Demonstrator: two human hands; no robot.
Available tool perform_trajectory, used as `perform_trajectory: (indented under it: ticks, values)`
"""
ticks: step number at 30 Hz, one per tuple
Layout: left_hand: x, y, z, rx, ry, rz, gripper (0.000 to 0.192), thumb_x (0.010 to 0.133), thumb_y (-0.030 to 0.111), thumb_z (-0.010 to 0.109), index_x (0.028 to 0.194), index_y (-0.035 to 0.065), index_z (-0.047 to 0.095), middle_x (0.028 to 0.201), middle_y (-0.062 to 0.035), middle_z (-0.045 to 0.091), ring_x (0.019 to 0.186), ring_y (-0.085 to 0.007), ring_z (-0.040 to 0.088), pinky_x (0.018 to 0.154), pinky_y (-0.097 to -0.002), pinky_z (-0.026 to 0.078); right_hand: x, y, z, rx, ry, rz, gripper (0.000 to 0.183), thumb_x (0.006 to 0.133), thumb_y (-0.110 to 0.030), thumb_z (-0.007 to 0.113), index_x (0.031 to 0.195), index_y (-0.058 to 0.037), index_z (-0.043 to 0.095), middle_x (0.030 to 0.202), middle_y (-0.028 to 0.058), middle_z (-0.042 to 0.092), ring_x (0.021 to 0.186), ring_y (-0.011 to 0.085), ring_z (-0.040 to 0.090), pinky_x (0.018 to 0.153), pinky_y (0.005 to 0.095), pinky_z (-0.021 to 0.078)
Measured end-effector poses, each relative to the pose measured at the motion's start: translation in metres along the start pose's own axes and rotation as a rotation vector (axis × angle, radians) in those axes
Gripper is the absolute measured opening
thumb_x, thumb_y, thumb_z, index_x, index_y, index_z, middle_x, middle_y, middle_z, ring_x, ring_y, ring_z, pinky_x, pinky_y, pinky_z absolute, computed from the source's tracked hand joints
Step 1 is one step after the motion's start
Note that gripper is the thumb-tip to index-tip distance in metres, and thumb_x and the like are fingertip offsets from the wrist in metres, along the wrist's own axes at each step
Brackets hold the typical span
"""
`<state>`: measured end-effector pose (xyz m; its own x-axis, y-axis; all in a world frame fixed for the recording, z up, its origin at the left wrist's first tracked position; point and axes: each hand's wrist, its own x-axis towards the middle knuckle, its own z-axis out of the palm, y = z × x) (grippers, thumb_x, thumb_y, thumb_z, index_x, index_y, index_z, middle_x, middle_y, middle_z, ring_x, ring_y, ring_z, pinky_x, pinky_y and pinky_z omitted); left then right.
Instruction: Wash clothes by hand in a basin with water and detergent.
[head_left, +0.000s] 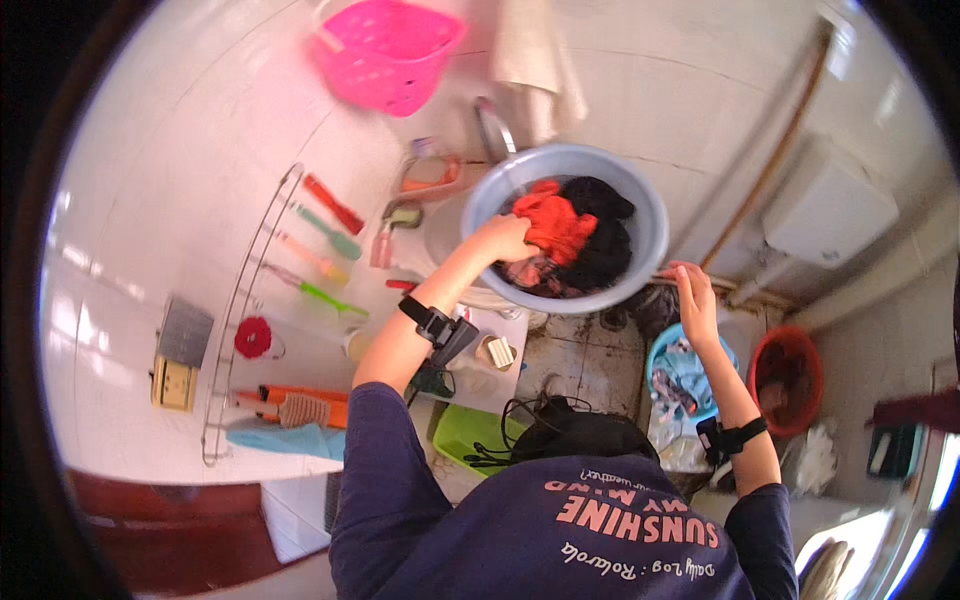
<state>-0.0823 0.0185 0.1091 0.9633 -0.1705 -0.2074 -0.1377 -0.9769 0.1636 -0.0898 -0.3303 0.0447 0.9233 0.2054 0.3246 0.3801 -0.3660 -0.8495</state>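
Observation:
A pale blue plastic basin stands under a metal tap, holding wet clothes in dark water. Red cloth lies bunched in it, with black cloth to its right. My left hand reaches over the basin's left side, its fingers at the red cloth's edge. Whether those fingers grip the fabric is unclear. Just outside the right rim, my right hand is raised with nothing in it and its fingers apart.
A blue tub of clothes and a red bucket sit at the right. Brushes and utensils hang from a wall rack at the left. A pink basket hangs above; a green basin lies below.

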Motion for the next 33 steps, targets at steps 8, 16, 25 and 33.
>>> perform_trajectory:
  ticks: [8, 16, 25, 33]
  values:
    - [-0.037, -0.087, 0.060, -0.232, 0.278, -0.163, 0.060, 0.075, 0.047, 0.063, 0.114, 0.0017, 0.054, 0.115, -0.0194, 0.053, 0.109, -0.0355, 0.048, 0.091, -0.0417, 0.040, 0.086, -0.018, 0.088, -0.217, -0.256, -0.169, 0.038, 0.093, -0.031, 0.043, 0.082, -0.0023, 0.065, 0.082, 0.0125, 0.064, 0.089, 0.0290, 0.059, 0.097, 0.0450, 0.0314]
    - [0.004, -0.163, 0.072, -0.342, 0.575, -0.374, 0.046, 0.082, 0.030, 0.058, 0.106, -0.0076, 0.046, 0.093, -0.0267, 0.057, 0.087, -0.0403, 0.056, 0.076, -0.0464, 0.046, 0.102, 0.012, 0.098, -0.464, -0.381, -0.306, 0.035, 0.090, -0.024, 0.044, 0.072, -0.0026, 0.065, 0.068, 0.0074, 0.062, 0.080, 0.0252, 0.060, 0.103, 0.0480, 0.0241]
    - [-0.020, -0.155, 0.089, -0.667, 0.317, -0.403, 0.039, 0.082, 0.027, 0.057, 0.096, -0.0071, 0.044, 0.081, -0.0281, 0.057, 0.074, -0.0434, 0.057, 0.067, -0.0481, 0.045, 0.119, 0.017, 0.100, -0.387, -0.064, -0.291, 0.046, 0.090, -0.034, 0.044, 0.118, 0.0020, 0.049, 0.115, 0.0168, 0.052, 0.113, 0.0305, 0.045, 0.103, 0.0444, 0.0246]
    - [-0.046, -0.144, 0.086, -0.883, 0.143, -0.514, 0.043, 0.078, 0.026, 0.060, 0.104, -0.0041, 0.044, 0.085, -0.0237, 0.059, 0.079, -0.0385, 0.060, 0.070, -0.0432, 0.047, 0.114, 0.045, 0.100, 0.130, 0.053, 0.438, 0.053, 0.092, -0.033, 0.043, 0.131, 0.0028, 0.036, 0.128, 0.0154, 0.043, 0.119, 0.0236, 0.040, 0.103, 0.0353, 0.0264]
